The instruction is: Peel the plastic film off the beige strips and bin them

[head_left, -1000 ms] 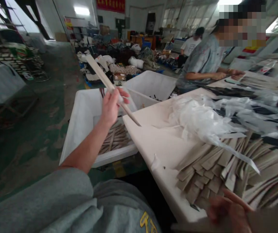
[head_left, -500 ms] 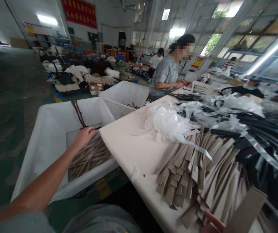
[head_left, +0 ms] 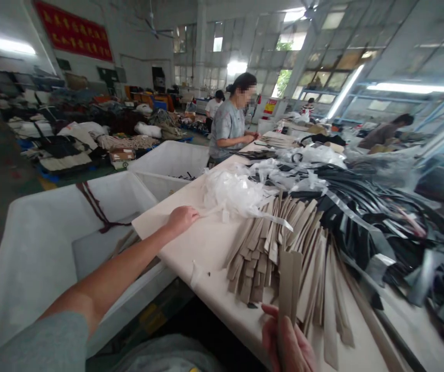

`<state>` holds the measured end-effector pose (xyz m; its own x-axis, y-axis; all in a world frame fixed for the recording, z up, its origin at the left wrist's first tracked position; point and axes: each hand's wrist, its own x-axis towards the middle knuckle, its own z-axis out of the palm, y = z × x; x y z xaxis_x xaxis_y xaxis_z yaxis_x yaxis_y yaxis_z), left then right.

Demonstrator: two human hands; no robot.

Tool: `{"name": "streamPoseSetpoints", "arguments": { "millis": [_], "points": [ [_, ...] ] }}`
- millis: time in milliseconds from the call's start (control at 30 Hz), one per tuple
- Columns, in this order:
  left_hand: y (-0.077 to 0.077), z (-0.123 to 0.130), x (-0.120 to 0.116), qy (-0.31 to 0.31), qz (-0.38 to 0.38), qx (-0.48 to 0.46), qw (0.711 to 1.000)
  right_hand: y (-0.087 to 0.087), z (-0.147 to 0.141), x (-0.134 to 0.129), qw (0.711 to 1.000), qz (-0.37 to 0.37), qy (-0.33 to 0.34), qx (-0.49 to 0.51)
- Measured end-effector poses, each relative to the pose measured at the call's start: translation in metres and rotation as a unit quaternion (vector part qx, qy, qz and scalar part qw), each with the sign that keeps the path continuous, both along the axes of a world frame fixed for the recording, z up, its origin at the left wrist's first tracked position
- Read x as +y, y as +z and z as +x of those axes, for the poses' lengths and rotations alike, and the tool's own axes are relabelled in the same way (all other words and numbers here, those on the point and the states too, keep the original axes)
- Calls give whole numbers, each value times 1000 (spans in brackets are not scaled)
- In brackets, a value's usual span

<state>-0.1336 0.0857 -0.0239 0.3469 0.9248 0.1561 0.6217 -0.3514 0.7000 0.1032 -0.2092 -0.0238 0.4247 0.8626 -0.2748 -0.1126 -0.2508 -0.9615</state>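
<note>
Head view: two bins; right hand gripping at least two strips; left hand by plastic, grip unclear.

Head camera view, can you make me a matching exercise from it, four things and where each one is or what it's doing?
Column one
1. Red banner
2. Dark cord
3. Heap of clear film
4. Right hand

Column two
A. Lying on the pale table
B. Gripping taupe strips
C. Up on the wall
D. Draped inside the near bin

Pairs: 1-C, 2-D, 3-A, 4-B
</note>
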Motion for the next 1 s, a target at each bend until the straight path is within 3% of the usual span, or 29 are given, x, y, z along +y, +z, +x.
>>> {"name": "streamPoseSetpoints", "arguments": {
  "millis": [100, 167, 300, 433, 633, 833, 1000],
  "points": [
    [10, 7, -31, -23, -54, -51, 997, -1, 4, 5, 999, 19, 27, 12],
    [14, 14, -61, -39, -127, -139, 981, 5, 3, 16, 997, 38, 66, 15],
    [19, 34, -121, -31, -312, -357, 880, 23, -12, 56, 987, 64, 136, -47],
    [22, 48, -156, -43, -347, -375, 859, 31, -28, 98, 984, 90, 140, -71],
    [25, 47, -165, -68, -369, -375, 848, 34, -25, 115, 977, 127, 132, -109],
    [32, 51, -154, -64, -442, -459, 768, 41, -20, 102, 957, 150, 196, -150],
    [33, 57, -154, -83, -474, -448, 753, 42, -19, 96, 955, 148, 193, -168]
  ]
}}
